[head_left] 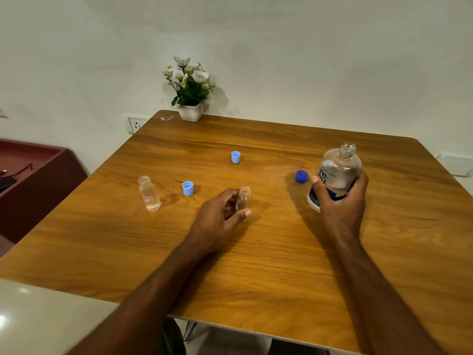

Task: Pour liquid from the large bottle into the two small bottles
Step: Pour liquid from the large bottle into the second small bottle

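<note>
right hand [341,198] wrapped around lower body of large clear uncapped plastic bottle with dark blue label [335,175], thumb on the label side, fingers curled round the far side; bottle tilted, neck leaning up and away, base lifted or just at the surface of the wooden table with orange-brown grain [256,265], cannot tell which. dark blue screw cap [301,176] lying just beside the large bottle, on its left. left hand [220,216] curled round small clear uncapped glass vial [244,197] near table centre, thumb extended at the near side, fingers behind the vial; vial upright, only neck and rim showing past the fingers. second small clear vial with red-edged label [149,193] standing upright well to the left, untouched, near the left table edge, with a little clear liquid in its bottom. light blue cap [188,188] resting open side up between the two vials. second light blue cap [235,157] farther back, well apart from both hands. open surface between the two forearms and along the near edge; bare wood also behind the caps up to white square pot of white flowers [190,98] at the far edge against the wall. right edge of table close to the large bottle side. dark red cabinet [33,180] beyond the left edge.
</note>
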